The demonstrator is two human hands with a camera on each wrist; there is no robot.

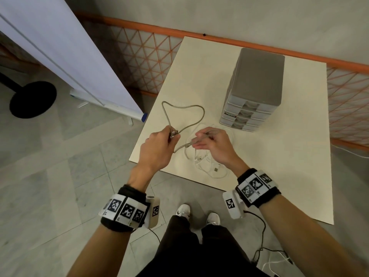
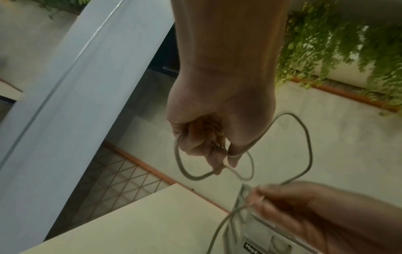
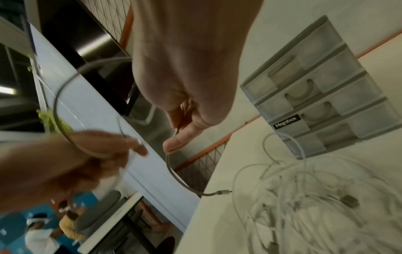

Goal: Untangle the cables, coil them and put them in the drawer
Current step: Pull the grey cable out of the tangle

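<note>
A grey braided cable (image 1: 193, 106) hangs in the air between my hands above the table's near left corner. My left hand (image 1: 172, 134) grips gathered loops of it, fingers curled round them (image 2: 208, 142); one wide loop (image 2: 311, 153) stands out beyond the fist. My right hand (image 1: 201, 139) pinches the same cable close to its free end between thumb and fingers (image 3: 176, 142). The short tail with its plug (image 3: 224, 191) droops below the thumb. A tangle of white cables (image 1: 207, 162) lies on the table under my right hand (image 3: 304, 197).
A grey four-drawer unit (image 1: 257, 86) stands at the back of the cream table (image 1: 279, 166), all drawers shut (image 3: 326, 94). A white board on a stand (image 1: 69, 56) leans at the left. An orange lattice railing (image 1: 139, 56) runs behind the table.
</note>
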